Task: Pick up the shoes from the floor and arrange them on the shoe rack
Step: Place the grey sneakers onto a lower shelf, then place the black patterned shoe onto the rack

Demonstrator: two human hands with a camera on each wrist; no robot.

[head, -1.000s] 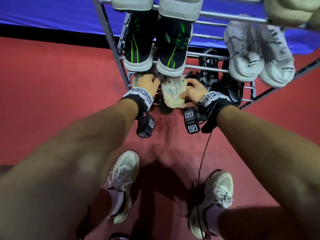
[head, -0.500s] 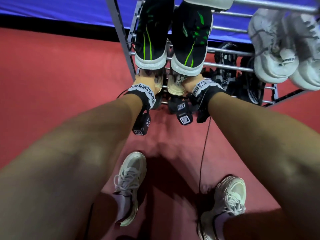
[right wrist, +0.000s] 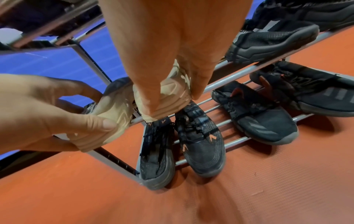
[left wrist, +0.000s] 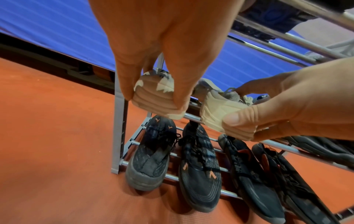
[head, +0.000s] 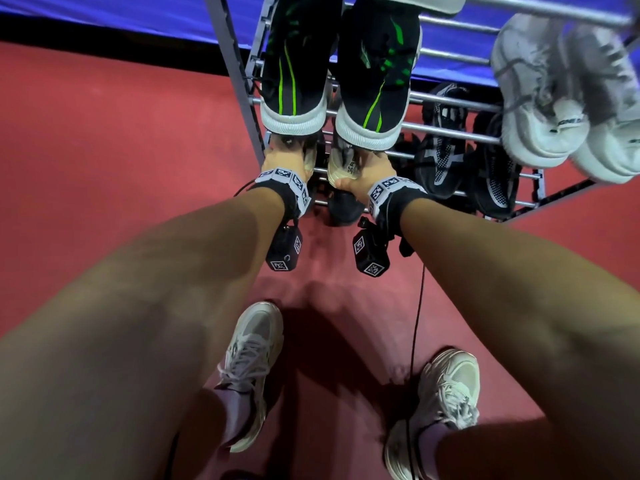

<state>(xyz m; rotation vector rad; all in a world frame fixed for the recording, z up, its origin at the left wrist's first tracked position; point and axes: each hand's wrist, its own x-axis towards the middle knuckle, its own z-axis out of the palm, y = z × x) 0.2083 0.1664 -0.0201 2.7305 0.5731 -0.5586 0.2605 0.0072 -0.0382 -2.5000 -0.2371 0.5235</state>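
A pair of beige shoes lies heel-out on a lower shelf of the grey metal shoe rack, under the black and green pair. My left hand pinches the heel of the left beige shoe between thumb and fingers. My right hand pinches the heel of the right beige shoe in the same way. In the head view the left hand and right hand sit side by side at the shelf's front bar, and the shelf above hides most of both shoes.
Black shoes with green stripes fill the shelf above, and white sneakers sit to their right. Dark shoes line the bottom shelf. My own feet in white sneakers stand on the red floor. A blue mat lies behind.
Both hands have pushed the beige shoes deeper onto the shelf, under the black and green pair. The head view has come closer to the rack.
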